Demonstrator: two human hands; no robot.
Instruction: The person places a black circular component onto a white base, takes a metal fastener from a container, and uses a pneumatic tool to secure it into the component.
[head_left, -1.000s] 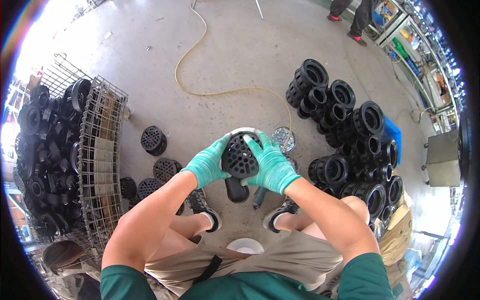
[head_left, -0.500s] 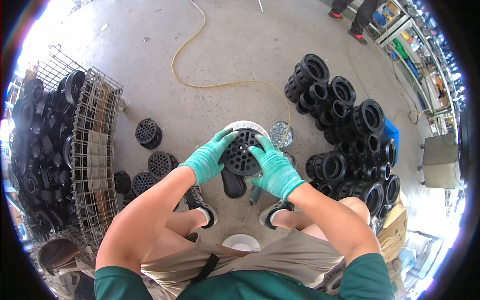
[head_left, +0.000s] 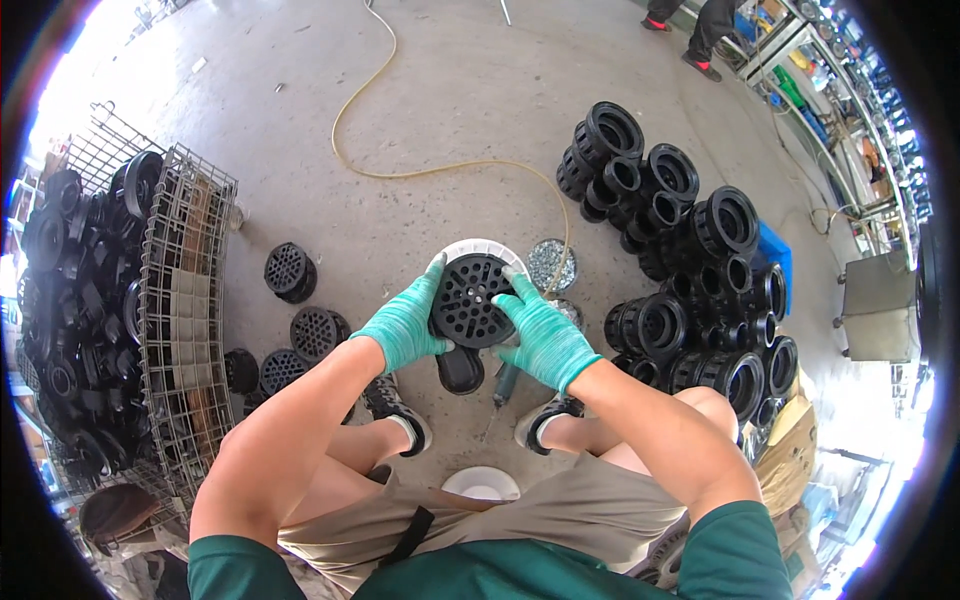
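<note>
Between my gloved hands is a round black perforated plastic disc [head_left: 470, 322] with a small screw at its middle. It lies over a black part with a rounded end [head_left: 460, 373] that sticks out toward me. My left hand [head_left: 403, 325] grips the disc's left rim, fingers along the edge. My right hand [head_left: 545, 335] holds its right side, with a finger or thumb on the face close to the screw. Behind the disc shows the rim of a round white support [head_left: 473, 246], mostly covered. A power screwdriver [head_left: 506, 384] stands nearest my right hand, its bit pointing toward me.
A dish of small metal screws [head_left: 552, 264] sits right of the support. Perforated black discs [head_left: 314, 335] lie left, beside a wire cage [head_left: 187, 300] filled with black parts. Black ring fittings [head_left: 724, 222] are stacked right. An air hose [head_left: 440, 170] crosses the floor; a person's legs [head_left: 712, 40] show far right.
The disc has turned slightly and shifted a little to the left and down. Both hands have stayed on it. The whole view has moved slightly.
</note>
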